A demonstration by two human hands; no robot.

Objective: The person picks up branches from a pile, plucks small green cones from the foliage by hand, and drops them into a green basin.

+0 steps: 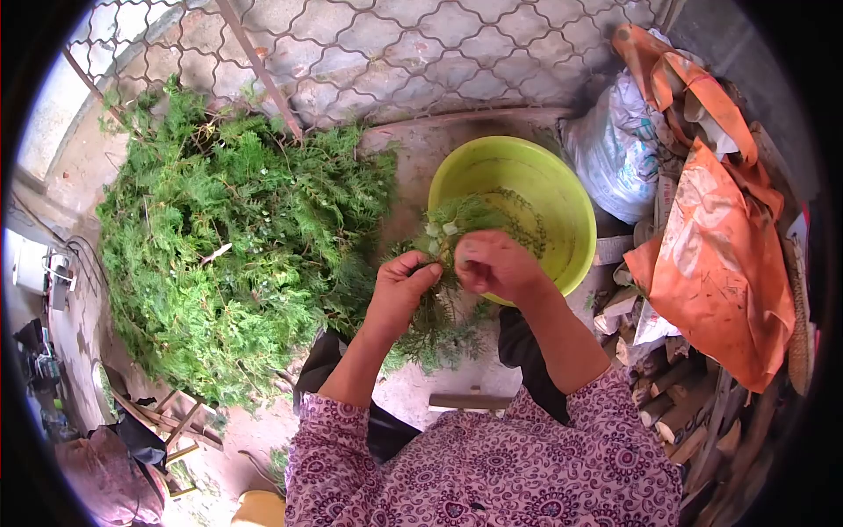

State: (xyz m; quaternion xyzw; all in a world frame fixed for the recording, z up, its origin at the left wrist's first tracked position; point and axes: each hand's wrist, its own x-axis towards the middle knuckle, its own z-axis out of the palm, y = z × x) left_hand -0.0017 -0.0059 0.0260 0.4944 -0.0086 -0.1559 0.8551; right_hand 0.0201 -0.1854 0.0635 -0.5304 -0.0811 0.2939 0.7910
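Green, feathery, scale-leaved conifer sprig [443, 263] sits between the two hands, held over the near rim of a round lime-green plastic basin [562, 206] that stands on the bare earthen ground [413, 154]. The left hand [399, 290] is curled around the sprig's lower stems, thumb and fingers closed on them, with the foliage fanning out above and hanging below the fist. The right hand [496, 263] is bunched at the sprig's top, its fingertips pinched together on the pale tips just beside the left thumb. A few loose green bits lie inside the basin. A large heap of the same cut green branches [237, 237] covers the ground at the left, well apart from the basin. At the ground's right edge lean an orange cloth bag [724, 263] and a white plastic sack [615, 149].
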